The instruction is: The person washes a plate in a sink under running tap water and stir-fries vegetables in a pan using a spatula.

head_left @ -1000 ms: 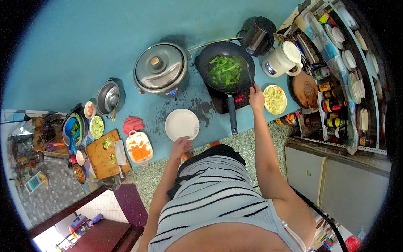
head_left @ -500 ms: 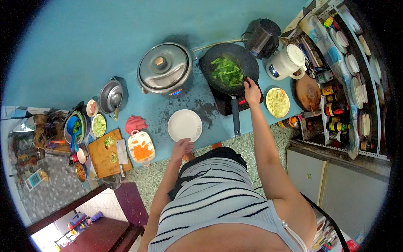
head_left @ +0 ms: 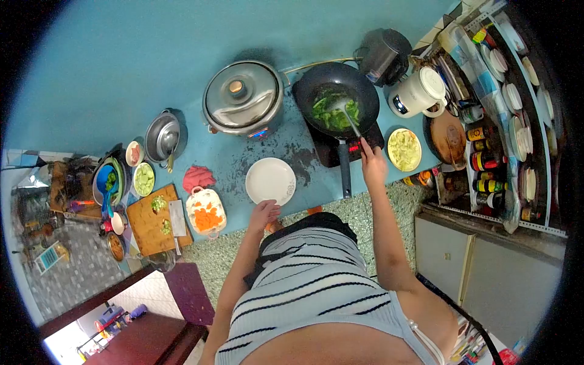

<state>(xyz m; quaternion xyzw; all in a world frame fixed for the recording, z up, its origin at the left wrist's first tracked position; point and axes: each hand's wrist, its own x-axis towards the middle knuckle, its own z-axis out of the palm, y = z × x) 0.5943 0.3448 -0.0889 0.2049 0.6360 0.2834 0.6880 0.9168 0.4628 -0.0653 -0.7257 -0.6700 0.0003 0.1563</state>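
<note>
My right hand [head_left: 373,163] is closed around the handle of a metal spatula [head_left: 351,120], whose blade rests among the green vegetables [head_left: 328,109] in the dark wok [head_left: 363,91]. The wok sits on a black induction cooker [head_left: 325,152] with red lit digits, its long handle pointing toward me. At the near rim of a white plate [head_left: 271,181] is my left hand [head_left: 265,214], fingers apart and holding nothing; whether it touches the plate is unclear. A bowl of pale green chopped vegetable [head_left: 404,149] stands right of the cooker.
A lidded steel pot [head_left: 243,97] stands left of the wok; a dark kettle [head_left: 384,58] and white jug [head_left: 418,91] are behind right. Further left are a cutting board [head_left: 149,225] with a cleaver [head_left: 177,218], a dish of carrots [head_left: 207,234], a pink cloth [head_left: 198,177] and a metal bowl [head_left: 162,139].
My right hand has drawn back toward me with the spatula, and its blade now shows among the greens, which have shifted in the wok. My left hand stays near the plate.
</note>
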